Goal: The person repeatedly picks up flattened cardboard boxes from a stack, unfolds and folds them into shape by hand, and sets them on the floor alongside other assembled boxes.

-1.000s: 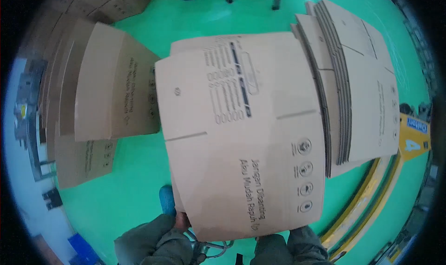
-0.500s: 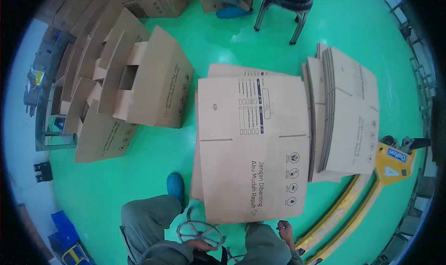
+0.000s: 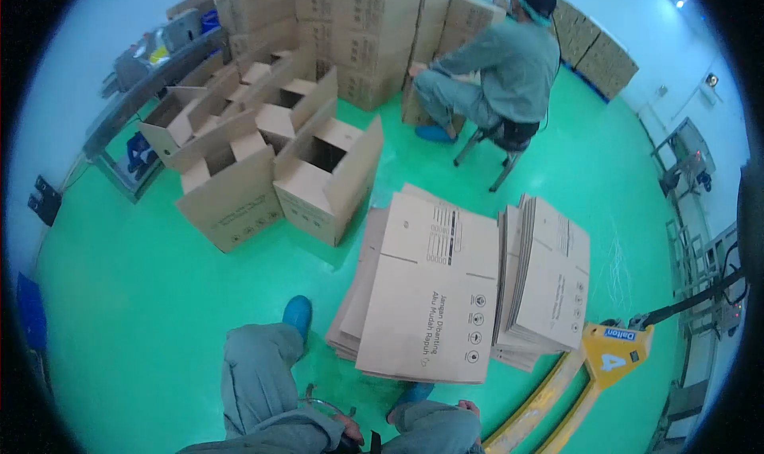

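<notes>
My left hand (image 3: 350,430) rests low between my thighs, by the metal ring of a stool (image 3: 322,405); its fingers are mostly hidden. Beside my right knee, my right hand (image 3: 469,409) shows only in part, with the fingers curled in and nothing visible in them. In front of my knees lies a stack of flat printed cardboard boxes (image 3: 430,319), its sheets slightly fanned out on the left. Neither hand touches it. A second stack of folded cardboard boxes (image 3: 549,279) leans against it on the right.
Open-topped cartons (image 3: 330,187) stand at the left, before a metal bench (image 3: 151,96). Sealed cartons (image 3: 366,48) are piled behind. A co-worker (image 3: 509,72) sits on a stool at the back. A yellow pallet jack (image 3: 613,354) is on the right.
My view has tilted up, bringing the co-worker and the piled cartons into sight. The flat stacks appear lower and smaller. My right hand is less visible beside the knee.
</notes>
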`<action>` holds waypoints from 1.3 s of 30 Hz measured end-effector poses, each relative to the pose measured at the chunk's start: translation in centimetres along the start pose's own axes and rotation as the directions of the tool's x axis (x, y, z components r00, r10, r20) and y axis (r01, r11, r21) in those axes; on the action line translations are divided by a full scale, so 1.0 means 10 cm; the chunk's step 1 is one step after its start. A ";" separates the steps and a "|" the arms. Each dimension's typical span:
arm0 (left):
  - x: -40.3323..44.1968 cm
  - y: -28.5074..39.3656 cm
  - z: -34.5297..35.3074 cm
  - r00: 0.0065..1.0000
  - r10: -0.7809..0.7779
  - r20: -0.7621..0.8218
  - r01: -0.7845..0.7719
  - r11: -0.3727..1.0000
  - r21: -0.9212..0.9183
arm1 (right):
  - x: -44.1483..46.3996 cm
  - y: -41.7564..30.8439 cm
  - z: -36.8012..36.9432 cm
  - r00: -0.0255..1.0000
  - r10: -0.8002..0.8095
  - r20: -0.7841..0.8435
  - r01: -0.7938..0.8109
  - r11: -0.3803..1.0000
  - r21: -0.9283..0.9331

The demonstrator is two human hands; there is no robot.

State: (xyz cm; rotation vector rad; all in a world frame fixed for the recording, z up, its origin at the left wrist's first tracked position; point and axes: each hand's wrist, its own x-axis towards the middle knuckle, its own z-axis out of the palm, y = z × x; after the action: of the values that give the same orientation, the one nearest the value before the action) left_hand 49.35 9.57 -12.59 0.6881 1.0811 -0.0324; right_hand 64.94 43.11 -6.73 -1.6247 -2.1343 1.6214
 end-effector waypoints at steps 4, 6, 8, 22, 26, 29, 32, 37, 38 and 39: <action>0.16 -0.16 0.25 0.975 -0.016 -0.224 0.030 0.998 0.060 | -0.36 0.03 -0.20 0.994 -0.106 -0.029 0.102 0.990 -0.099; 0.21 -0.24 0.41 0.957 -0.007 -0.291 0.029 0.997 0.069 | -0.57 0.05 -0.22 0.989 -0.133 -0.057 0.123 0.981 -0.151; 0.26 -0.33 0.57 0.937 0.010 -0.350 0.021 0.996 0.084 | -0.80 0.09 -0.21 0.984 -0.152 -0.094 0.131 0.971 -0.198; -0.99 -0.56 1.57 0.613 0.251 -0.749 -0.225 0.964 0.138 | -2.60 -0.34 0.47 0.696 -0.567 -0.441 0.392 0.814 -0.428; -1.39 -0.76 1.71 0.461 0.174 -0.870 -0.360 0.933 -0.004 | -3.23 -0.95 0.81 0.625 -0.600 -0.500 0.459 0.800 -0.386; -1.77 -0.83 1.81 0.193 0.202 -0.960 -0.550 0.833 0.065 | -3.44 -1.16 1.01 0.595 -0.754 -0.277 0.499 0.617 -0.608; -2.34 -0.99 1.92 -0.170 0.197 -0.966 -0.345 0.906 0.245 | -3.59 -1.27 1.12 0.642 -0.737 -0.213 0.351 0.529 -0.773; -2.98 -1.54 2.01 -0.324 -0.027 -0.946 0.046 0.998 -0.044 | -3.48 -1.22 1.03 0.701 -0.680 -0.215 0.403 0.627 -0.667; -2.97 -1.65 1.99 -0.326 -0.181 -0.928 0.021 0.980 -0.198 | -3.47 -1.22 1.03 0.706 -0.666 -0.239 0.392 0.649 -0.652; -2.90 -1.74 1.94 -0.324 -0.155 -0.933 0.046 0.983 -0.179 | -3.46 -1.23 1.02 0.710 -0.673 -0.206 0.379 0.612 -0.694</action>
State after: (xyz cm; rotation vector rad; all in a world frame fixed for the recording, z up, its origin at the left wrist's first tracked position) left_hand 44.56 -23.23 7.96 0.3861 2.9226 0.5979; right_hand 66.78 12.31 15.57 -1.0439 -2.6196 0.3193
